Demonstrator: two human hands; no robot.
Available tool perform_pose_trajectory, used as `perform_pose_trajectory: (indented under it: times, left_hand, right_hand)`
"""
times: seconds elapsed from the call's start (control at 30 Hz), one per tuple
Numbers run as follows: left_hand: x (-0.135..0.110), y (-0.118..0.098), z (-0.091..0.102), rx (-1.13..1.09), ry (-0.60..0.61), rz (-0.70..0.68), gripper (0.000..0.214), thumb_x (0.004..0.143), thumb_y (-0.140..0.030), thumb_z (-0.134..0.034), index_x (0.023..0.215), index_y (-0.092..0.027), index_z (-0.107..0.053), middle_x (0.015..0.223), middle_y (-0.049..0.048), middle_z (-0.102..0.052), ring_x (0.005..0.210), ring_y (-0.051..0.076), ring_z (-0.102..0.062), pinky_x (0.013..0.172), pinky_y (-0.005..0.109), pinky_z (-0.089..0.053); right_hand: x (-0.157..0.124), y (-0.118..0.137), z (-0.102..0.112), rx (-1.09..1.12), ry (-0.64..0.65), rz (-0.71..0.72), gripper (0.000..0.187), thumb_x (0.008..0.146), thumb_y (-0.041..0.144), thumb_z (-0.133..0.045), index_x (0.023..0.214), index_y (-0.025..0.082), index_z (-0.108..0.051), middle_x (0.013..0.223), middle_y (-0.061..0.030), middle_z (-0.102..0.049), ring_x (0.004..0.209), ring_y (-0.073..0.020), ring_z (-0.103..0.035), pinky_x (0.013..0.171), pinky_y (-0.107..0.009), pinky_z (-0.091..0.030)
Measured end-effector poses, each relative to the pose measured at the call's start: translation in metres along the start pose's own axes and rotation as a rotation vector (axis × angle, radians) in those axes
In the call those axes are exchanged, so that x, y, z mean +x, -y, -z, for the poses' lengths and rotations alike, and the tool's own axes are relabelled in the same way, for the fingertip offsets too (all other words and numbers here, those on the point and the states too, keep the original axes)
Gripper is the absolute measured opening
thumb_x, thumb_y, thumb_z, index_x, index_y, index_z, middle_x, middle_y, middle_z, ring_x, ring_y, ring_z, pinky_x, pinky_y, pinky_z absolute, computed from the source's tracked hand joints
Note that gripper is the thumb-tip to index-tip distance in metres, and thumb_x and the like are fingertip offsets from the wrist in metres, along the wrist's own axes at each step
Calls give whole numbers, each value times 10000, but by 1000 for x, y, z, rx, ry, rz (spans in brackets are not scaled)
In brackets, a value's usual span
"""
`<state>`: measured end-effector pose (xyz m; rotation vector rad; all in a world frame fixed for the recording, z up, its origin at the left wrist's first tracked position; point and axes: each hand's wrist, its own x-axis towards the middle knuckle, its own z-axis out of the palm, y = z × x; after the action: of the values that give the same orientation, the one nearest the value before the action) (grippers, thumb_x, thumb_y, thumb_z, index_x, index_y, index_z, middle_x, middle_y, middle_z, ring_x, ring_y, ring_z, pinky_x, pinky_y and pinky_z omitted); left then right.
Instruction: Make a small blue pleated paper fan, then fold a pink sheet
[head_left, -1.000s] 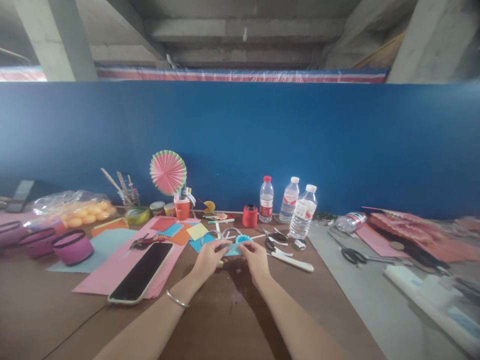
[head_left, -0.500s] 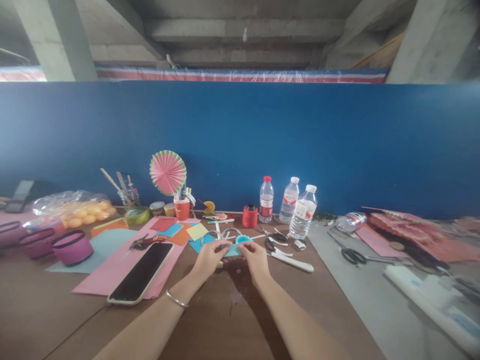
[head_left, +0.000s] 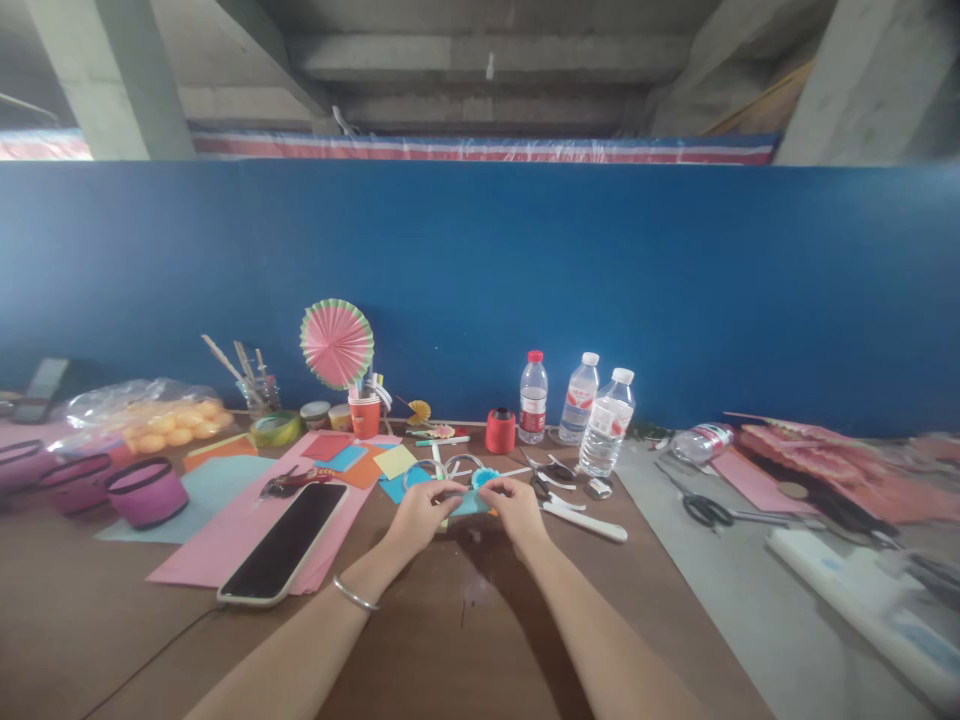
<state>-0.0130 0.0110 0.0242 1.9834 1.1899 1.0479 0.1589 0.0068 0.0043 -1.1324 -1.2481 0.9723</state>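
Note:
A small piece of light blue paper (head_left: 470, 503) is stretched between my two hands, a little above the brown tabletop (head_left: 442, 640). My left hand (head_left: 421, 512) pinches its left end, and my right hand (head_left: 516, 508) pinches the right end. Just behind the paper lies a bright blue ruffled paper piece (head_left: 485, 479), partly covered by the fingers. Scissors (head_left: 541, 488) and white strips lie close to my right hand. Left of my left hand are small squares of coloured paper, among them a yellow square (head_left: 394, 462).
A phone (head_left: 283, 545) rests on pink paper at the left. Behind stand a red spool (head_left: 500, 430), a red cup (head_left: 365, 418) with a pink paper fan (head_left: 337, 343), and water bottles (head_left: 606, 425). A white-handled tool (head_left: 585, 522) lies to the right.
Both hands stay in nearly the same place, their fingers shifting slightly on the light blue paper. The paper's tilt looks a little different. Other objects have not moved.

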Motion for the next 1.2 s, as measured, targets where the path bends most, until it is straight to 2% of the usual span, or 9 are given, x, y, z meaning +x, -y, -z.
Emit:
perform_pose_trajectory:
  times: [0.23, 0.4, 0.57, 0.67, 0.77, 0.87, 1.0, 1.07, 1.2]
  left_hand:
    - [-7, -19, 7, 126, 149, -119, 250, 679, -213, -596, 906, -275, -682, 957, -4, -684, 922, 200, -580, 843, 280, -397]
    - [-5, -11, 4, 154, 78, -74, 236, 712, -253, -562, 919, -250, -673, 894, 6, -694, 789, 179, -609, 741, 259, -438]
    - [-3, -1, -5, 190, -20, -6, 197, 738, -280, -529, 848, -222, -681, 795, 19, -693, 714, 189, -611, 656, 274, -438]
    - [-5, -3, -13, 212, -41, -15, 156, 753, -276, -531, 774, -222, -676, 765, 12, -680, 731, 190, -594, 681, 288, -419]
    - [-7, -9, -16, 261, -24, -101, 103, 742, -226, -566, 690, -214, -655, 885, 14, -660, 881, 197, -552, 796, 315, -381]
    - [-11, -14, -13, 411, 29, -259, 98, 760, -164, -553, 700, -200, -621, 956, 12, -624, 960, 191, -501, 848, 344, -339]
    - [-20, -13, -5, 562, 230, -456, 171, 840, -157, -446, 764, -194, -594, 869, 9, -615, 926, 164, -495, 861, 345, -310]
    - [-23, -11, -4, 609, 319, -515, 208, 860, -140, -393, 812, -187, -589, 863, 21, -607, 902, 158, -498, 846, 332, -318]
    - [-22, -9, -5, 660, 487, -486, 225, 843, -111, -366, 808, -170, -581, 811, 38, -573, 815, 164, -504, 766, 307, -367]
  right_hand:
    - [1, 11, 27, -105, 278, 19, 66, 496, 222, -707, 527, 172, -679, 574, 11, -632, 512, -110, -488, 530, -222, -362]
    - [3, 8, 25, -133, 244, -11, 100, 591, 267, -643, 627, 184, -685, 484, 35, -576, 425, -88, -430, 450, -203, -314]
    - [6, 4, 22, -174, 238, -54, 99, 583, 268, -652, 596, 170, -653, 353, 63, -462, 307, -64, -342, 356, -185, -229]
    - [0, 0, 27, -192, 214, -67, 136, 631, 304, -617, 657, 174, -646, 308, 77, -403, 275, -78, -345, 324, -181, -211]
    - [-9, -3, 35, -185, 227, -46, 140, 659, 303, -596, 676, 172, -642, 433, 41, -528, 298, -83, -416, 331, -185, -267]
    - [-16, -2, 43, -191, 332, 87, 151, 697, 309, -583, 663, 177, -648, 753, -25, -643, 371, -88, -497, 367, -210, -363]
    - [-18, 5, 51, -331, 544, 360, 158, 769, 242, -535, 719, 221, -683, 763, -28, -661, 721, -155, -613, 685, -256, -470]
    - [-18, 7, 53, -387, 693, 411, 201, 807, 210, -485, 780, 231, -683, 789, -27, -663, 757, -145, -607, 715, -251, -462]
    - [-17, 7, 53, -443, 727, 395, 191, 804, 182, -489, 793, 236, -672, 807, -18, -661, 764, -140, -601, 712, -241, -452]
